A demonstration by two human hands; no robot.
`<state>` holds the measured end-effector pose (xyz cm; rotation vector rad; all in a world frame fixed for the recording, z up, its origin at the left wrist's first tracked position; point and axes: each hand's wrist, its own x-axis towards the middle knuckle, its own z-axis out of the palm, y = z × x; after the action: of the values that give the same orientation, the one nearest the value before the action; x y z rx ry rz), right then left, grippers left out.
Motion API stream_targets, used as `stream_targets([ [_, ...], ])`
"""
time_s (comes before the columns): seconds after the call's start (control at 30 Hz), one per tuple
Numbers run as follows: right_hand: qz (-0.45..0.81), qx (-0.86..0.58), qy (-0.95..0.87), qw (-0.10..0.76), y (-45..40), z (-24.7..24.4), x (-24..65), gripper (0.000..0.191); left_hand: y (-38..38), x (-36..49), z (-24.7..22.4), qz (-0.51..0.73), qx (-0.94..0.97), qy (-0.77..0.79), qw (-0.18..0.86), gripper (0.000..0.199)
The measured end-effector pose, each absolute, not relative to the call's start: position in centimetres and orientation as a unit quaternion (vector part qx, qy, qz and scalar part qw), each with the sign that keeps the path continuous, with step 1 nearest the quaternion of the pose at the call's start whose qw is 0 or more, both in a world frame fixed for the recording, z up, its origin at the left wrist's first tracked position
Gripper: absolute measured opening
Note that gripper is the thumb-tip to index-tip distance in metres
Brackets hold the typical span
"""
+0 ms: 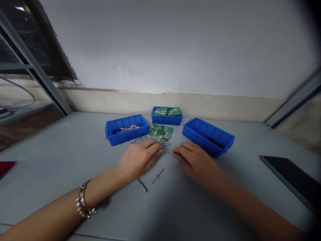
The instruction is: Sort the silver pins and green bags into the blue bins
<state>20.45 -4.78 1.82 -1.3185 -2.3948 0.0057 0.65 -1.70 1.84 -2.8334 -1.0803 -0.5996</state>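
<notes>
A thin metal blind rivet (168, 152) spans the gap between my two hands. My right hand (195, 159) is closed, pinching one end of it between thumb and fingers. The fingers of my left hand (141, 155) are also closed, at the rivet's other end; their tips are partly hidden. Just beyond my left hand lies a pile of loose rivets (160, 139), which that hand partly covers. Nearer to me on the table, one rivet (157, 176) lies apart, and a thicker rivet (143, 185) pokes out from below my left wrist.
A blue bin (126, 137) at left holds rivets; another blue bin (167, 119) at the back holds green packets (161, 111). Dark pieces (214, 142) lie in the right blue bin (195, 136). A green packet (168, 131) sits behind the pile. A dark tablet-like slab (291, 177) lies far right.
</notes>
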Motion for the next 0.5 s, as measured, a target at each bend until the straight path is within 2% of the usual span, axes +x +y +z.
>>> stream_targets([
  [0.3,0.007,-0.466,-0.860,0.209,-4.80,1.45,20.38,0.015,-1.38,0.71,1.76,-0.220,-0.905,-0.359,-0.051,0.023],
  [0.5,0.005,-0.475,-0.851,0.226,-4.92,1.47,20.38,0.020,-1.41,0.60,1.55,-0.236,-0.906,-0.347,-0.051,0.022],
])
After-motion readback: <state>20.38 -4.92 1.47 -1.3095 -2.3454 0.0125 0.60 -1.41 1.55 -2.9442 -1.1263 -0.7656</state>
